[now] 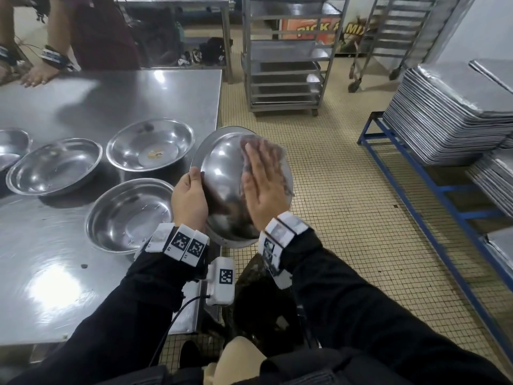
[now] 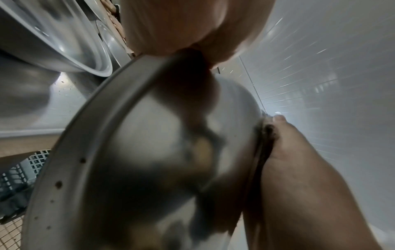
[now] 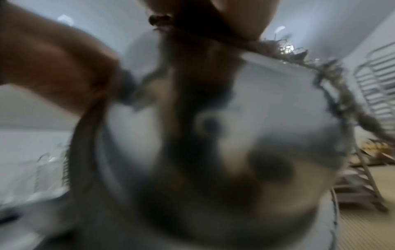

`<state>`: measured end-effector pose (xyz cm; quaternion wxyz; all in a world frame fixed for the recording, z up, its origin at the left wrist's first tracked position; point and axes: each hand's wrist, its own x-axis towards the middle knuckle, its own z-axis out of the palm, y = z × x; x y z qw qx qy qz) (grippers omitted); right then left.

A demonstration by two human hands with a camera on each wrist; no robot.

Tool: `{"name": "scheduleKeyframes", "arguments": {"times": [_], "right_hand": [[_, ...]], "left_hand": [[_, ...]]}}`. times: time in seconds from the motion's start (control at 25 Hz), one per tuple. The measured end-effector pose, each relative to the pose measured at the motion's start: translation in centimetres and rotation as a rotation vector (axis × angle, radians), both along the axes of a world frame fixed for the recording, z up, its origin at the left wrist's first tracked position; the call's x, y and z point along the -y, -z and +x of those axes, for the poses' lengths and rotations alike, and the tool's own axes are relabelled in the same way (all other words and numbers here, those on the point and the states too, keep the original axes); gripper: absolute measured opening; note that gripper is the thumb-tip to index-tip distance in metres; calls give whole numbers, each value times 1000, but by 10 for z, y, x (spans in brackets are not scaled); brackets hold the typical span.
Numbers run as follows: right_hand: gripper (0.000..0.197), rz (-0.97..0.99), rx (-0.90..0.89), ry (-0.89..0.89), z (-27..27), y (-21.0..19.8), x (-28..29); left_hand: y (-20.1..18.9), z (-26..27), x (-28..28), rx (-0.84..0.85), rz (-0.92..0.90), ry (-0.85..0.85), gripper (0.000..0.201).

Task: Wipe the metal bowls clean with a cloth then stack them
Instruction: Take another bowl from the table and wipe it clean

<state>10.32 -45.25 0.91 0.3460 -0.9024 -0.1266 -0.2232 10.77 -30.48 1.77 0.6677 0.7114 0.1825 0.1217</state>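
Slipping is the main risk, judged from how the held bowl (image 1: 222, 173) hangs: it is off the right edge of the steel table (image 1: 83, 287), out over the tiled floor, tilted nearly on edge with its outer side towards the person, and only one hand carries it. Left of the held bowl, three bowls (image 1: 55, 165) (image 1: 151, 144) (image 1: 130, 215) sit upright and apart on the table, unstacked, with part of another at the far left edge; the one nearest the table's far side shows a yellowish smear on its base, so more wiping looks due. The left hand (image 1: 190, 197) grips the held bowl's rim, fingers curled behind it and thumb on the flange — a narrow hold on smooth metal. To the right of that grip, the right hand (image 1: 262, 184) lies flat, fingers straight, pressing a dark, frayed cloth (image 1: 251, 144) against the domed outside. A hard push there could lever the rim out of the left hand's hold and drop the bowl. Its metal looks shiny and mirror-like, with small brown specks along the flange in the left wrist view.
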Motion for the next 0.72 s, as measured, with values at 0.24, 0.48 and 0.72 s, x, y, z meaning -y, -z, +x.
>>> {"name": "scheduleKeyframes", "arguments": {"times": [0.24, 0.48, 0.72], "right_hand": [[42, 420, -391, 159, -1, 18, 58], [31, 298, -109, 192, -41, 13, 54], [41, -12, 91, 138, -34, -11, 20]], "left_hand": [[3, -8, -13, 21, 90, 91, 34], [8, -25, -7, 48, 219, 259, 20], [12, -27, 7, 122, 267, 316, 21]]}}
